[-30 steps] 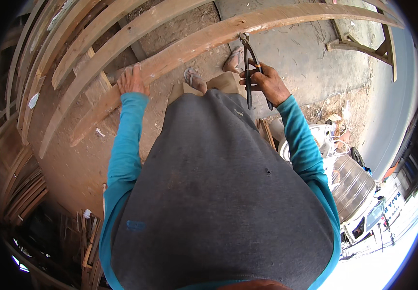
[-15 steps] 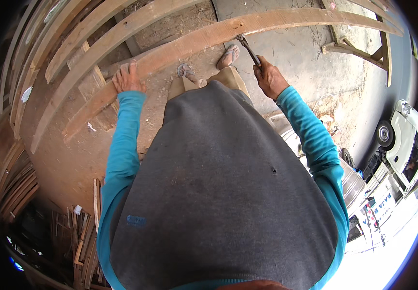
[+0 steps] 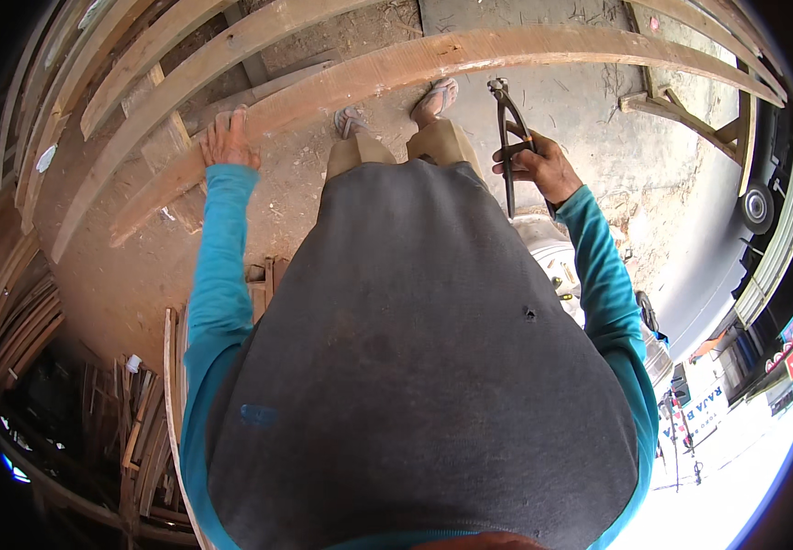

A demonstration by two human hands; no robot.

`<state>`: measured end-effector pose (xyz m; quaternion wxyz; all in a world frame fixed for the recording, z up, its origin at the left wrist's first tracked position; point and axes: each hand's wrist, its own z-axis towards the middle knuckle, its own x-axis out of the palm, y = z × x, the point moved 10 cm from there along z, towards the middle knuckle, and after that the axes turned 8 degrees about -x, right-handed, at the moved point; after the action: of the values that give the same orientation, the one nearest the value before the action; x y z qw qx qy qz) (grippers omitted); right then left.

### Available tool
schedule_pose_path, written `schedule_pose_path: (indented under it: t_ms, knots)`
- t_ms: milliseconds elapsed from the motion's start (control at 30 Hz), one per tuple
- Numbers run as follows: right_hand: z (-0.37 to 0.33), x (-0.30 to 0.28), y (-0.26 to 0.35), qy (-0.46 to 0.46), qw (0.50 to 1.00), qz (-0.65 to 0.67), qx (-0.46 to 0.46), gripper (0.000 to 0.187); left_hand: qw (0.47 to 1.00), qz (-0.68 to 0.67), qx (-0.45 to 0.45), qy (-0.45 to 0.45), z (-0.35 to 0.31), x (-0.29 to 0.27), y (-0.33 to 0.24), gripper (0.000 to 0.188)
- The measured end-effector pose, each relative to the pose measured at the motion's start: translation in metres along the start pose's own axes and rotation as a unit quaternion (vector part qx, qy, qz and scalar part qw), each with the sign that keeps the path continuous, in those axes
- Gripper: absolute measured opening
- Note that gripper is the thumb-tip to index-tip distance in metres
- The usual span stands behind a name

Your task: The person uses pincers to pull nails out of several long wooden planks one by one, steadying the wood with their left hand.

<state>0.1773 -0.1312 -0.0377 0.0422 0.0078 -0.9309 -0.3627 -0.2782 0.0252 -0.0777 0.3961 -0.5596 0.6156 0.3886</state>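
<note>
The right hand (image 3: pixel 543 171) wraps around dark pincers (image 3: pixel 505 137), their handles parted and their head aimed across the board (image 3: pixel 351 82), just short of its near edge and crosswise to its long axis. The left hand (image 3: pixel 229 142), the nearer one, rests fingers over the board toward its left end; how firmly cannot be told. Sandaled feet (image 3: pixel 433 101) show below the near edge, more boards (image 3: pixel 231 46) beyond the far edge, a wooden stand (image 3: pixel 746 137) near the right end.

One wide fisheye view looks down from the head, close above the torso (image 3: pixel 415 357); the ground (image 3: pixel 131 298) lies farther off.
</note>
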Motion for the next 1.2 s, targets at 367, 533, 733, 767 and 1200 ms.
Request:
schedule_pose_path:
  t_ms: [367,533,733,767,1200]
  knots:
    - [0.012,0.082,0.018,-0.023,0.999,0.027,-0.023,0.046,0.999,-0.026,0.020,-0.036,-0.001,-0.007,-0.004,0.080]
    - [0.014,0.086,0.024,-0.036,0.999,0.027,-0.017,0.037,0.997,-0.033,0.031,-0.065,-0.003,-0.010,-0.006,0.080]
    - [0.024,0.066,0.015,-0.034,0.974,-0.219,-0.036,0.026,0.997,-0.041,0.021,-0.054,-0.004,-0.011,-0.006,0.081]
    - [0.026,0.060,0.016,-0.035,0.954,-0.293,-0.051,0.028,0.998,-0.041,0.020,-0.054,-0.004,-0.008,-0.005,0.081]
    - [0.036,0.037,0.022,0.059,0.904,-0.394,-0.156,0.038,0.995,-0.008,0.041,-0.086,-0.005,0.003,-0.003,0.085]
